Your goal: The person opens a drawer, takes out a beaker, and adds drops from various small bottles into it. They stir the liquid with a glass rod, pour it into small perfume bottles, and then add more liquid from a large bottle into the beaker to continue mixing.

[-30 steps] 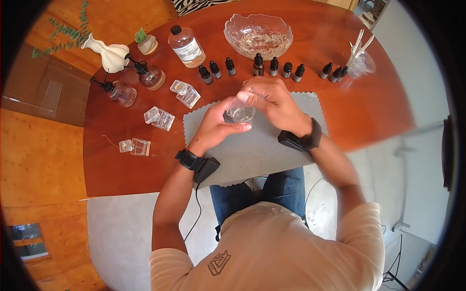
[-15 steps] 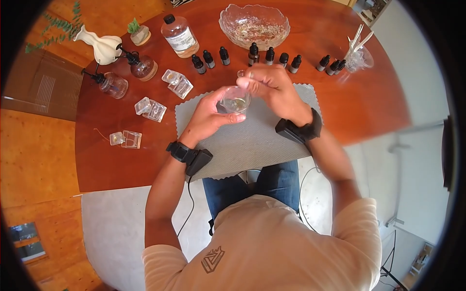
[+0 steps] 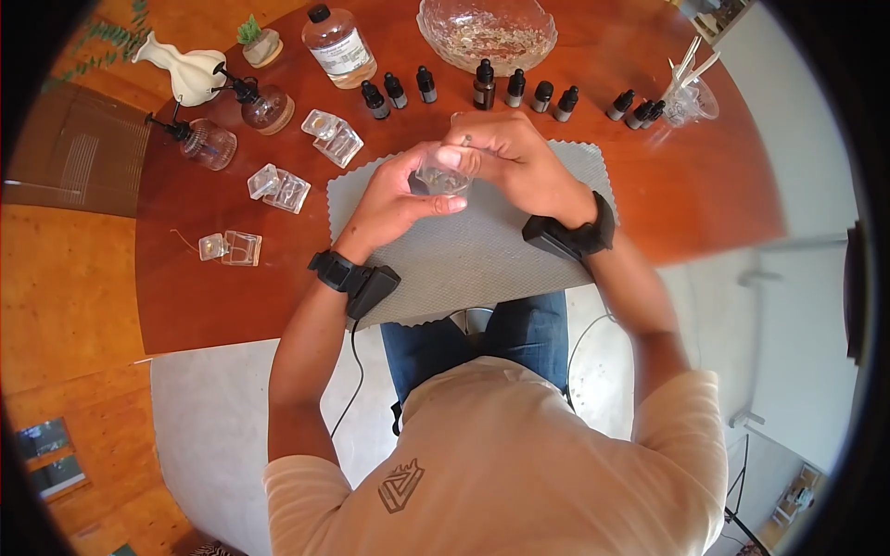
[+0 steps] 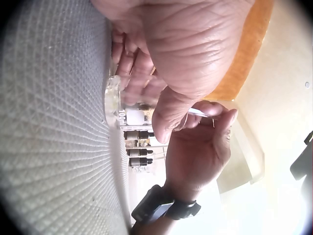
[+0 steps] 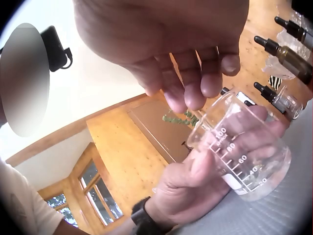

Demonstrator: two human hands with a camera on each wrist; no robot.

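A clear glass beaker [image 3: 447, 183] with white volume marks [image 5: 240, 164] is held over the grey mat [image 3: 445, 264], a little clear liquid in its bottom. My left hand [image 3: 389, 211] grips its side, thumb towards me and fingers around the far side. Over the beaker's mouth is my right hand [image 3: 527, 171], thumb and fingers pinching a thin clear rod-like piece [image 4: 197, 113]. Its lower end is hard to make out. In the right wrist view, the other right fingers hang curved above the rim.
Small dropper bottles [image 3: 484, 85] stand in a row beyond the mat, with a glass bowl [image 3: 487, 37] and a large labelled bottle [image 3: 341, 54] behind. To the left are square glass bottles [image 3: 243, 248] and pump bottles [image 3: 209, 146]; at right, a reed holder [image 3: 691, 100].
The head view has shifted, so the table things sit higher and further left. Both hands stay at the beaker; the right fingers now lie closer over its mouth.
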